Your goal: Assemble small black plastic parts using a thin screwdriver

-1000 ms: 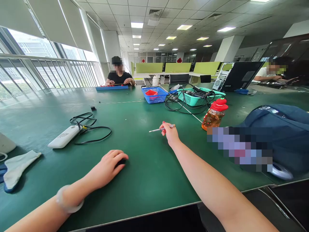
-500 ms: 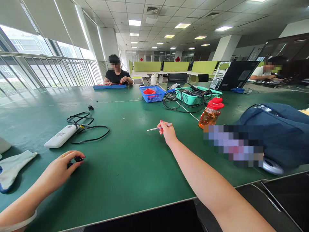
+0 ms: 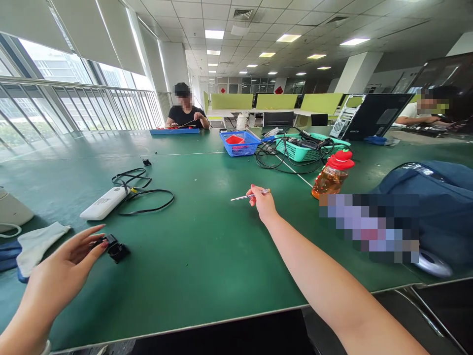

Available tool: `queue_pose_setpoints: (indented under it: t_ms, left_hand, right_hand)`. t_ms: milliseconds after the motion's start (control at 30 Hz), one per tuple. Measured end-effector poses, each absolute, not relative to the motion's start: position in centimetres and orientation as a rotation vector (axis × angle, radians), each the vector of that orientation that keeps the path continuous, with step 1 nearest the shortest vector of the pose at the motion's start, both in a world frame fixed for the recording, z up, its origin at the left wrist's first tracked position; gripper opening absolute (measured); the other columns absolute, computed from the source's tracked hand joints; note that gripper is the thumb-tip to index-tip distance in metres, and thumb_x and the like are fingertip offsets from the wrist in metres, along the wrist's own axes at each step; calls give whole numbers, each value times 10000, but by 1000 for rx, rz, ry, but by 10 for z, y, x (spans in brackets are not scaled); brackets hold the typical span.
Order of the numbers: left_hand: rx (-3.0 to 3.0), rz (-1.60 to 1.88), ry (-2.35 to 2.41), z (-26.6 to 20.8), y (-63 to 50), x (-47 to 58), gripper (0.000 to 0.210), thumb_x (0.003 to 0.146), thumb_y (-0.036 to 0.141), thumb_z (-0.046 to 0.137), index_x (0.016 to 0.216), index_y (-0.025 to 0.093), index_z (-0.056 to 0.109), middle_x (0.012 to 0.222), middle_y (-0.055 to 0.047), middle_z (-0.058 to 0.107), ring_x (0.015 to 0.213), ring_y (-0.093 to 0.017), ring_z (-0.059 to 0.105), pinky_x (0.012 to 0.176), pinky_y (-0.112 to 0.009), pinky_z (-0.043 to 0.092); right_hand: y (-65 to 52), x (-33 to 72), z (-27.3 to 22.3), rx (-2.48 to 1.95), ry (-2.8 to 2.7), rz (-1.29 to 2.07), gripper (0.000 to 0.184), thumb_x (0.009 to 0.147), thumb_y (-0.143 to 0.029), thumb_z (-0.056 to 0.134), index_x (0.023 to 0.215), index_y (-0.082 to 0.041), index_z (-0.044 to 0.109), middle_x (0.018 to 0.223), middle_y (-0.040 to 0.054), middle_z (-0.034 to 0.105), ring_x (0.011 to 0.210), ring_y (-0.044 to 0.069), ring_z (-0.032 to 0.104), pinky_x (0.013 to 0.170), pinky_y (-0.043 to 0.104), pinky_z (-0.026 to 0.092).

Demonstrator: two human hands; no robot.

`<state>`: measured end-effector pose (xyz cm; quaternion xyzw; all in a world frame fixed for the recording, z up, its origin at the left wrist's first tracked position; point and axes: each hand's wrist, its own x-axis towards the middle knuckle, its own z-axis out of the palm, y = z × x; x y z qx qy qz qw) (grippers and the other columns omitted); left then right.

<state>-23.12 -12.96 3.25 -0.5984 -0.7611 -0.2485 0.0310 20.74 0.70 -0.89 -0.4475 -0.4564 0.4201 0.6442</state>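
At the lower left, my left hand (image 3: 62, 268) has its thumb and some fingers around one end of a small black plastic part (image 3: 117, 249). Its index finger is lifted off, and the part sits at the table surface. My right hand (image 3: 264, 203), near the middle, pinches a slim screwdriver (image 3: 241, 198) whose thin metal shaft points left. The screwdriver tip is over bare green table, apart from the black part. Beyond my left hand lies a white power bank (image 3: 103, 203) with a black cable (image 3: 148, 213).
A glove (image 3: 40, 246) lies at the far left by a white object (image 3: 13, 209). Ahead stand a blue basket (image 3: 240, 148) and a green basket (image 3: 295, 154) of cables. A red-lidded bottle (image 3: 331, 177) and dark blue bag (image 3: 443, 212) occupy the right. Two people sit farther away.
My left hand has drawn back left and loosened, showing more of the black part. My right hand keeps the screwdriver in nearly the same place. The view has turned slightly left.
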Motion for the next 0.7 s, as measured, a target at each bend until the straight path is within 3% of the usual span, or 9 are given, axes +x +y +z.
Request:
queue_pose_setpoints:
  t_ms: [100, 233, 400, 533, 700]
  left_hand:
    - [-1889, -607, -2436, 35, -133, -223, 435, 823, 537, 414, 1102, 337, 682, 1117, 42, 737, 956, -238, 711, 834, -389, 568]
    - [-1990, -524, -2259, 34, -132, -217, 403, 829, 492, 398, 988, 358, 744, 1200, 75, 701, 978, -243, 704, 860, -386, 564]
    - [-2059, -387, -2178, 25, -133, -220, 470, 851, 468, 345, 1139, 368, 702, 1270, 78, 657, 983, -251, 714, 801, -365, 578]
    - [-2098, -368, -2102, 17, -135, -223, 527, 802, 345, 344, 1236, 386, 641, 1321, 94, 616, 997, -236, 712, 820, -349, 574]
    - [-2142, -366, -2071, 13, -134, -227, 551, 740, 294, 385, 1203, 424, 656, 1321, 121, 612, 988, -236, 714, 794, -344, 585]
  right_hand:
    - [7, 207, -8, -1018, -1043, 961, 382, 752, -499, 671, 549, -178, 635, 446, -44, 435, 399, 67, 404, 423, 228, 369]
    - [6, 207, -7, -1026, -1032, 965, 379, 737, -501, 674, 545, -177, 631, 450, -43, 436, 400, 69, 400, 417, 231, 362]
    - [7, 207, -8, -1029, -1042, 961, 386, 737, -511, 672, 542, -180, 629, 450, -42, 440, 398, 68, 405, 413, 227, 360]
    - [7, 208, -8, -1034, -1054, 963, 395, 739, -523, 674, 543, -183, 628, 460, -39, 449, 399, 70, 412, 410, 229, 365]
    - [6, 207, -7, -1035, -1052, 963, 397, 745, -524, 678, 551, -181, 630, 464, -39, 452, 401, 67, 411, 407, 224, 359]
